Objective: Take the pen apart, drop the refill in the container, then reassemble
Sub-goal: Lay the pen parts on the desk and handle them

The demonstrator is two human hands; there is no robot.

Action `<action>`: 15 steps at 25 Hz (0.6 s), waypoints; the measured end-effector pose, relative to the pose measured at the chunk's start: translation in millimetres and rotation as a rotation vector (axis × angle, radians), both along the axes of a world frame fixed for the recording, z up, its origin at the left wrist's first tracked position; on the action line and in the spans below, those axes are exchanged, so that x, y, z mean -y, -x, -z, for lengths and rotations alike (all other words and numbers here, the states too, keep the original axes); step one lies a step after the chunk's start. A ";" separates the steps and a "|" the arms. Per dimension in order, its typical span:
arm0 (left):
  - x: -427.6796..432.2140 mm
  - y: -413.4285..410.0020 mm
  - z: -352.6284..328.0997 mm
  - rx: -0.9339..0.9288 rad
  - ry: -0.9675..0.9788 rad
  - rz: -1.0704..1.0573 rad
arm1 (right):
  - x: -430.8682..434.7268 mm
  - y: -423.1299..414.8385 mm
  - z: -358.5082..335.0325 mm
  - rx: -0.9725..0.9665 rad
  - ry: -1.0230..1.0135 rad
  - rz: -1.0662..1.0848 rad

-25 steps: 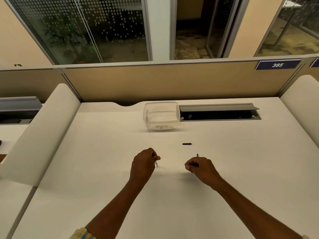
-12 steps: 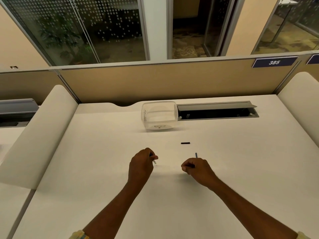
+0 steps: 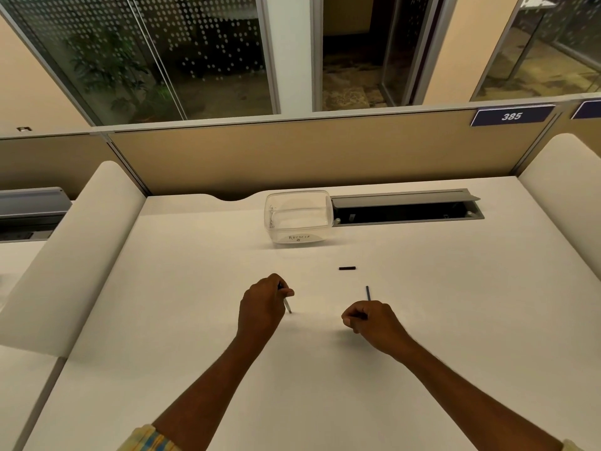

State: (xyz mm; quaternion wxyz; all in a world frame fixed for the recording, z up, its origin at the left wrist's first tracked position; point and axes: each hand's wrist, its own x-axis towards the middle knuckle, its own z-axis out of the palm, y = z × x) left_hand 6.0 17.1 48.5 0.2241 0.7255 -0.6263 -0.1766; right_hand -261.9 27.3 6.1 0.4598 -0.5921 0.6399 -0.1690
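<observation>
My left hand (image 3: 261, 307) is closed around a thin pen part (image 3: 287, 305) whose grey tip pokes out down and to the right. My right hand (image 3: 370, 322) is closed on a slim dark-blue piece (image 3: 367, 292) that sticks up out of the fist. The two hands are a short way apart above the white desk. A small black pen piece (image 3: 347, 268) lies loose on the desk beyond my right hand. The clear plastic container (image 3: 298, 237), labelled Recycle, stands farther back in the middle.
An open grey cable hatch (image 3: 406, 208) sits in the desk right of the container. A tan partition (image 3: 292, 157) closes the back. White rounded dividers (image 3: 65, 262) flank the desk on both sides.
The two hands have drawn slightly farther apart, each keeping hold of its pen part. The view has shifted a little; the loose black piece and the container stay put.
</observation>
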 end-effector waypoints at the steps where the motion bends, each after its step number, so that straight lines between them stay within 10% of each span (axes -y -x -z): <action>1: 1.8 -0.1 -2.7 -0.004 0.007 0.004 | 0.6 0.6 -0.1 0.003 0.000 0.009; 15: -0.5 -6.6 -42.9 -0.086 0.054 0.006 | -2.2 0.2 -0.1 0.039 0.009 0.007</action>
